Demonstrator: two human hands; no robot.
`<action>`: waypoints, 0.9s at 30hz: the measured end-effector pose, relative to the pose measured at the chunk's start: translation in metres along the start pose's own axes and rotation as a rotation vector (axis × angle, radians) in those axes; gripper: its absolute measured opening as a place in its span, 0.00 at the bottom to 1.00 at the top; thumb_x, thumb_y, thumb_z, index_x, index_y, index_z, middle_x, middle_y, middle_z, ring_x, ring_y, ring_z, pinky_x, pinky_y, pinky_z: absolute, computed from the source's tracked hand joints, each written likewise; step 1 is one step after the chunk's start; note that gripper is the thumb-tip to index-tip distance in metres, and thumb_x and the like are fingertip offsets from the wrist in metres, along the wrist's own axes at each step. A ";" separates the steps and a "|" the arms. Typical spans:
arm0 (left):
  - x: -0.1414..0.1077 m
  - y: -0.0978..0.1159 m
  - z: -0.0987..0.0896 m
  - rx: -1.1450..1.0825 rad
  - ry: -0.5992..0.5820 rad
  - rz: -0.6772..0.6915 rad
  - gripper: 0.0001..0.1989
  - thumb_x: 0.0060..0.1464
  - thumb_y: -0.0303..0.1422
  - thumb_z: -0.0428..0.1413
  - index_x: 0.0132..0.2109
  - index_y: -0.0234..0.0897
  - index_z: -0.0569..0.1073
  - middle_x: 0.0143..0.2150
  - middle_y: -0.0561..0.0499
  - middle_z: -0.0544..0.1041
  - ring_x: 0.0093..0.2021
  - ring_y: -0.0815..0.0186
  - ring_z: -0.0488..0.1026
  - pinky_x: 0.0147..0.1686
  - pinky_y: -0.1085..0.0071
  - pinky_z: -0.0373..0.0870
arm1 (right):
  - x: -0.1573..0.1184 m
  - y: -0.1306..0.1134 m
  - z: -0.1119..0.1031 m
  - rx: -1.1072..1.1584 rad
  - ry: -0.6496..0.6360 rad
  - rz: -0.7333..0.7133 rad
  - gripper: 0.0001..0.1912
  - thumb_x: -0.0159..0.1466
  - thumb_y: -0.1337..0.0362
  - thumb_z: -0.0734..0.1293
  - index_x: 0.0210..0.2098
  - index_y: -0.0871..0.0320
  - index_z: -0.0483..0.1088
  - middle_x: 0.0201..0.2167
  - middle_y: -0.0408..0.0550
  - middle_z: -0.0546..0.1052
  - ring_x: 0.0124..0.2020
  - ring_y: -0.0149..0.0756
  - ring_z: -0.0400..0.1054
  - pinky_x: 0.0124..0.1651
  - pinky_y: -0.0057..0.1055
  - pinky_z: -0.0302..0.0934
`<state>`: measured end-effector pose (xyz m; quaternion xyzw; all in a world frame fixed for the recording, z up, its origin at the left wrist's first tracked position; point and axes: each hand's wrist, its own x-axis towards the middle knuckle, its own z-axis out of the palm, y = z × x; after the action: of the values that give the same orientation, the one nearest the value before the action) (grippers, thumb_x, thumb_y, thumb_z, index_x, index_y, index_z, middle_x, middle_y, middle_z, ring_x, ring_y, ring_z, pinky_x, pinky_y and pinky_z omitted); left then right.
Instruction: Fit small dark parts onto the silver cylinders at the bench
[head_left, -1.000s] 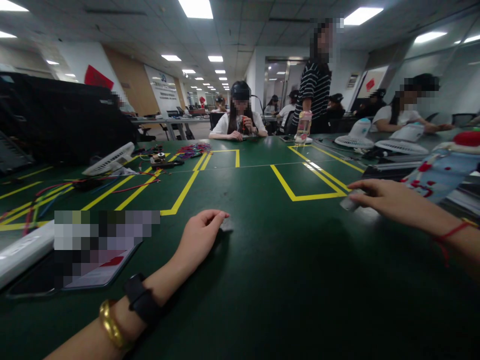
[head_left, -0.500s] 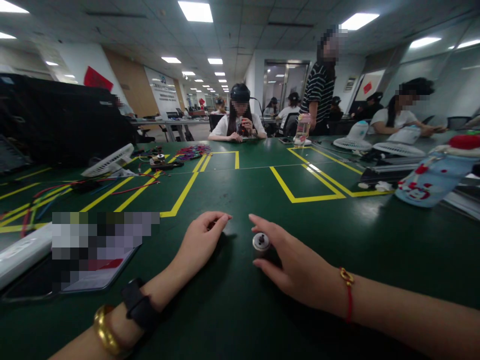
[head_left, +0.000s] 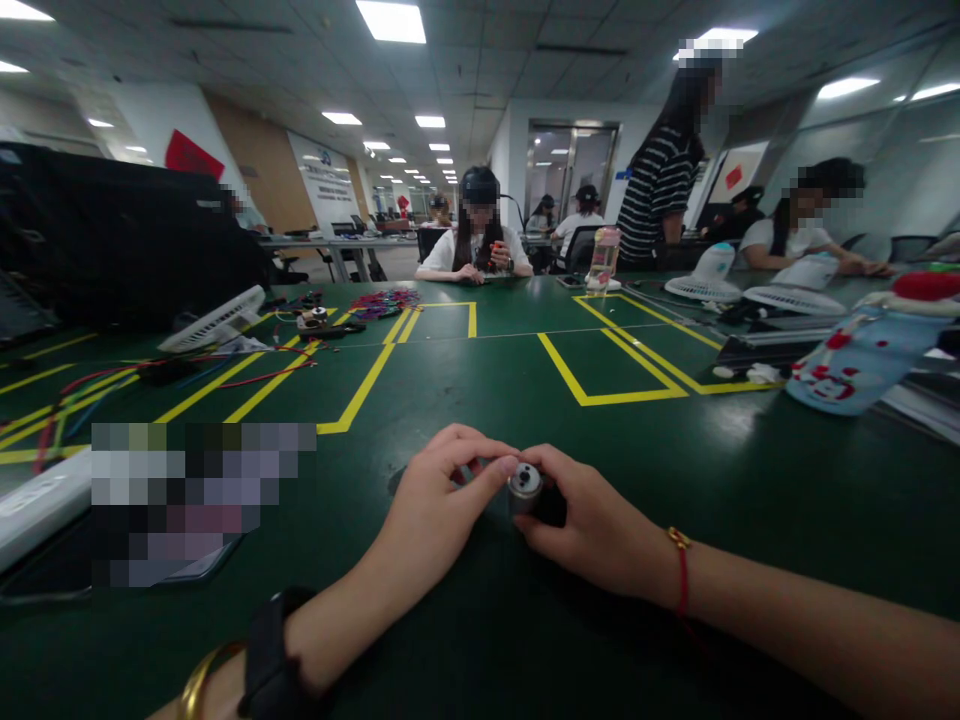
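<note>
A small motor (head_left: 523,488), a silver cylinder with a pale top and a dark centre, stands upright on the green table in front of me. My right hand (head_left: 581,505) grips it from the right, thumb on the near side and fingers on the far side. From the left, my left hand (head_left: 450,490) reaches to the rim of the motor's top. Its thumb and forefinger are pinched together there. Whatever lies between those fingertips is too small or too hidden to make out.
A phone (head_left: 202,560) and a white bar-shaped object (head_left: 45,510) lie at the left, with loose wires (head_left: 82,385) beyond. White fans (head_left: 214,320), a blue bottle (head_left: 862,360) and a pink bottle (head_left: 604,262) stand around. A person (head_left: 476,235) sits opposite.
My left hand has moved right, bringing its pinched fingertips to the motor's top. My right fingers have closed around the motor. The standing person behind has shifted to the right.
</note>
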<state>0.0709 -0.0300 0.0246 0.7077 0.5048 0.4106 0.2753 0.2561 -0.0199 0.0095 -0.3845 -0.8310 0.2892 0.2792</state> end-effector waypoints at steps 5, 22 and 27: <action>0.000 -0.017 0.003 0.061 -0.088 -0.015 0.09 0.52 0.39 0.56 0.38 0.46 0.79 0.37 0.50 0.72 0.39 0.62 0.68 0.40 0.65 0.64 | 0.000 0.007 -0.006 -0.038 0.033 0.011 0.15 0.51 0.69 0.65 0.38 0.58 0.61 0.32 0.42 0.69 0.31 0.27 0.61 0.32 0.26 0.54; 0.012 -0.047 -0.026 0.005 0.079 -0.225 0.20 0.54 0.46 0.49 0.46 0.40 0.75 0.33 0.50 0.75 0.31 0.64 0.69 0.31 0.69 0.64 | -0.020 0.070 -0.074 -0.291 0.374 0.281 0.21 0.55 0.59 0.64 0.47 0.57 0.63 0.42 0.51 0.71 0.38 0.37 0.68 0.40 0.34 0.63; 0.016 -0.062 -0.025 -0.138 0.202 -0.325 0.21 0.50 0.47 0.52 0.44 0.39 0.75 0.29 0.53 0.72 0.25 0.69 0.66 0.25 0.73 0.61 | -0.043 0.117 -0.119 -0.532 0.476 0.459 0.25 0.53 0.54 0.64 0.47 0.59 0.64 0.41 0.53 0.71 0.38 0.41 0.68 0.40 0.37 0.63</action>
<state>0.0220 0.0057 -0.0076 0.5515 0.6082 0.4633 0.3336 0.4172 0.0403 -0.0020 -0.6743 -0.6819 0.0227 0.2826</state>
